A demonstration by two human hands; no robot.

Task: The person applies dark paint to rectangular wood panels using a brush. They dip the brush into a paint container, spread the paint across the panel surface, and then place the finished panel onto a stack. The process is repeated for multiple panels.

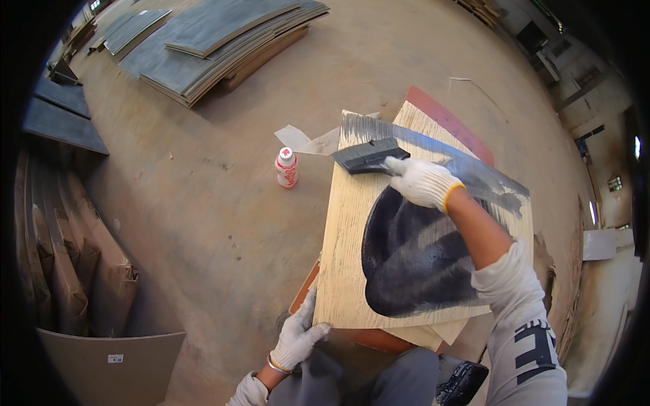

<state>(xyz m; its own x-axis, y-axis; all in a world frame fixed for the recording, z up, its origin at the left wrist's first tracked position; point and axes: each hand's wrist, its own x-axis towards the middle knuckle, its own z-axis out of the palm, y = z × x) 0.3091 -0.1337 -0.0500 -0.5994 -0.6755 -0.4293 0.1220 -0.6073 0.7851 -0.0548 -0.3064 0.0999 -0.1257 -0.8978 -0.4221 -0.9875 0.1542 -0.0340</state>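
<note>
Pale sleeve (521, 321) foremost; right grip (423, 183) pinches black tool (367, 157) jutting leftward, left grip (296, 340) clasps the board (347, 264)

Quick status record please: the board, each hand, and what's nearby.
Board: pale, wood-grained, with a large wet-looking black patch and dark streaks along the far edge
Right hand: white-gloved, holding a black spreader near the far-left corner
Left hand: white-gloved, at the near-left corner; firmness of grip unclear
Left of board: red-and-white bottle, capped
Background: stacked dark sheets, far left
</note>
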